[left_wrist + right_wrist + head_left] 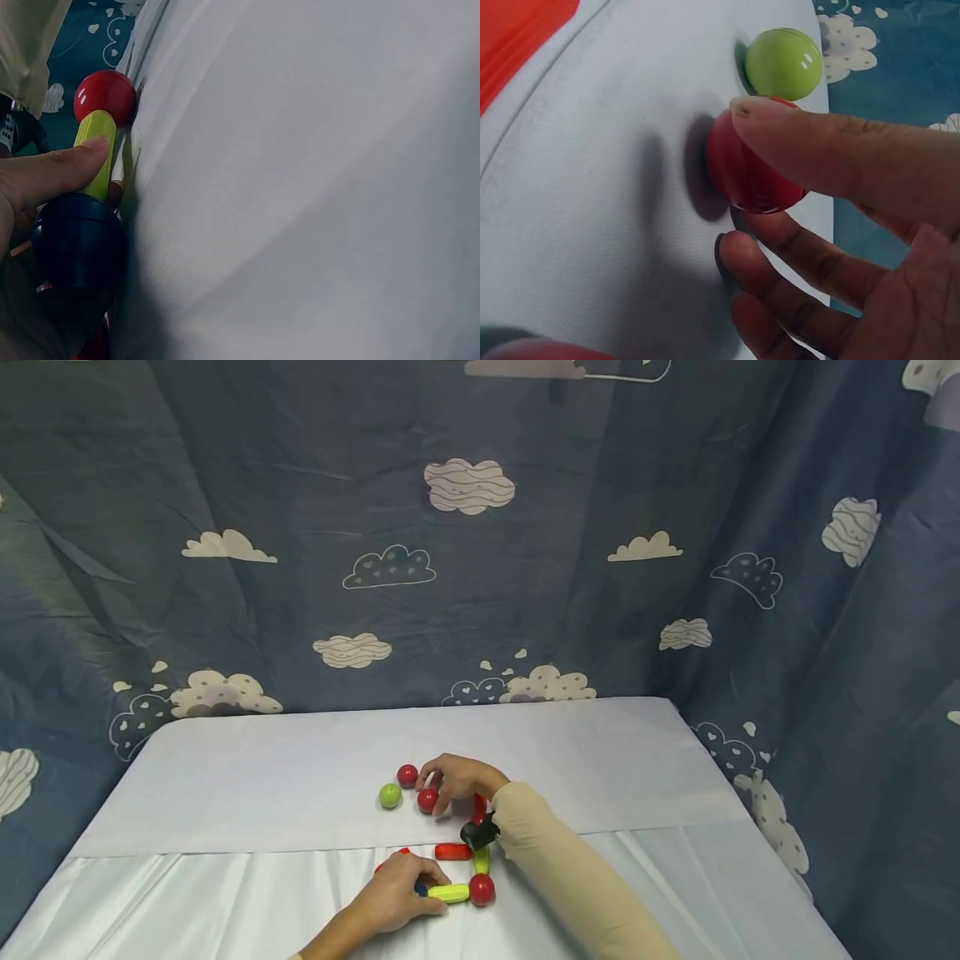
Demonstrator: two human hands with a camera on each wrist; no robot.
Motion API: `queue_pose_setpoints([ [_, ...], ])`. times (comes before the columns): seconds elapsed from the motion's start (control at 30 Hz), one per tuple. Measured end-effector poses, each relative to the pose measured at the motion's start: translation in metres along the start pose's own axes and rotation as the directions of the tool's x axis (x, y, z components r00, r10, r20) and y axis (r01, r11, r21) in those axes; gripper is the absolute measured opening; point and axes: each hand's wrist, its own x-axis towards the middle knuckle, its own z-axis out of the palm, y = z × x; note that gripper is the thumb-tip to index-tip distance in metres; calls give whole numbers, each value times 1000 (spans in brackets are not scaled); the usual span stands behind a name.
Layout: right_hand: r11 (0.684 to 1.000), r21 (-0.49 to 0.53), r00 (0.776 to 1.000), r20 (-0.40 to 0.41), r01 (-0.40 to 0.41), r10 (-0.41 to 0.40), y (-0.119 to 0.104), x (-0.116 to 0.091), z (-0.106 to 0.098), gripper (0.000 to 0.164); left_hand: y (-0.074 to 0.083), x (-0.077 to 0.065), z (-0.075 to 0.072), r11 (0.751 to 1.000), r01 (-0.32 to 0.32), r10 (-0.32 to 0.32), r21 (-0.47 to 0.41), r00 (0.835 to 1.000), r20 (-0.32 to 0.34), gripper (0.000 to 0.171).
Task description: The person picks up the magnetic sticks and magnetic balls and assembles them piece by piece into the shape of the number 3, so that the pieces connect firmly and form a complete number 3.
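Note:
My left hand (397, 893) grips a yellow-green ribbed rod (96, 135), its thumb lying along the top. One end of that rod meets a red ball (105, 97); the other meets a dark blue ball (79, 241), mostly covered by the hand in the head view. Farther back, my right hand (459, 778) has thumb and a finger around another red ball (751, 161). Whether this ball touches the table, I cannot tell. Just beyond it are a green ball (389, 796) and a further red ball (407, 776).
A red rod (452, 852) lies between the hands. A second yellow-green rod (482, 861) runs back from the front red ball. Another red piece (480, 808) is partly hidden by the right wrist's black camera (480, 832). White cloth covers the table (262, 785); a cloud-patterned curtain (300, 527) hangs behind.

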Motion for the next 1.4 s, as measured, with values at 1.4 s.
queue_pose_setpoints([
  [1.4, 966, 164, 970, -169, 202, -174, 36, -9, -24, 36, 2, -1, 0, 1000, 13, -13, -16, 1000, 8, 20],
])
